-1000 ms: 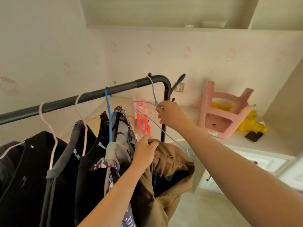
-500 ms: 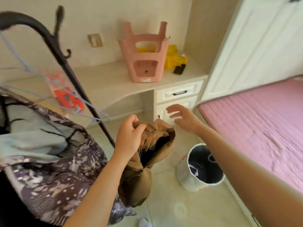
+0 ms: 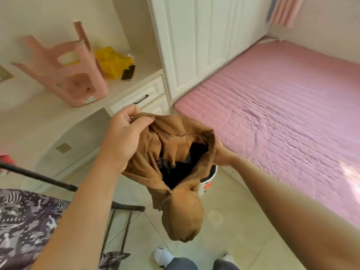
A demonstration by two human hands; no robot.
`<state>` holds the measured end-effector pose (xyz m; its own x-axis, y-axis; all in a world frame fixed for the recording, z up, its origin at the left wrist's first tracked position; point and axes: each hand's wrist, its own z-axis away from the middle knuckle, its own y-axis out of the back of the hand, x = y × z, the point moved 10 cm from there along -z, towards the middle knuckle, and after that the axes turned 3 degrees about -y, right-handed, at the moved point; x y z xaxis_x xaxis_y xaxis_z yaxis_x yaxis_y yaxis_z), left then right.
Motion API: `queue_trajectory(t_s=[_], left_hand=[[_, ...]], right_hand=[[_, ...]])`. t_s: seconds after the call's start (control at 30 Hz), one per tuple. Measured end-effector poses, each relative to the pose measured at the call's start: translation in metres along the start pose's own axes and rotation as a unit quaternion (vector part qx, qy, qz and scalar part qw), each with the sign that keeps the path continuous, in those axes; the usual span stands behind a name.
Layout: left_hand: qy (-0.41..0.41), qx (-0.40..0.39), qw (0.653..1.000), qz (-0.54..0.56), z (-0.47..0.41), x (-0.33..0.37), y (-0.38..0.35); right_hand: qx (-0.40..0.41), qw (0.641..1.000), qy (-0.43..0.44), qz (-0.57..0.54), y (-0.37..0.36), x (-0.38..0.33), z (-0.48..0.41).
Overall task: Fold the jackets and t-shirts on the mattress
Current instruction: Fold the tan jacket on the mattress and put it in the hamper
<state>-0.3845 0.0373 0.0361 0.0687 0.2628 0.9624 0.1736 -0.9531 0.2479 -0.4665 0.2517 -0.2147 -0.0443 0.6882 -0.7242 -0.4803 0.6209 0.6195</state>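
Left hand (image 3: 124, 139) clenched on brown jacket (image 3: 181, 215) collar, its 10 o'clock side; right hand (image 3: 221, 155) at 3 o'clock edge, fingers hidden, cannot tell grip.

jacket (image 3: 181, 217): tan-brown, black lining; mattress (image 3: 282, 106): pink, quilted stripes; stool (image 3: 64, 75), upper left: pink; cloth (image 3: 112, 62) beside it: yellow; garment (image 3: 25, 221), lower left: grey-and-white print.

Right hand (image 3: 221, 155) now grips the brown jacket (image 3: 152, 145).
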Motion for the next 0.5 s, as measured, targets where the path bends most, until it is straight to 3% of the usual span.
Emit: queue_trajectory(t_s=[0.1, 0.27, 0.5], left_hand=[[0.025, -0.019, 0.999, 0.030, -0.002, 0.003, -0.060], [0.036, -0.029, 0.997, 0.057, -0.007, 0.015, -0.135], [0.013, -0.100, 0.994, 0.032, -0.024, 0.029, -0.257]], right_hand=[[0.021, 0.994, -0.049, -0.094, 0.045, 0.047, 0.047], [0.168, 0.961, -0.085, -0.202, 0.130, 0.107, 0.153], [0.392, 0.893, -0.079, -0.206, 0.224, 0.147, 0.281]])
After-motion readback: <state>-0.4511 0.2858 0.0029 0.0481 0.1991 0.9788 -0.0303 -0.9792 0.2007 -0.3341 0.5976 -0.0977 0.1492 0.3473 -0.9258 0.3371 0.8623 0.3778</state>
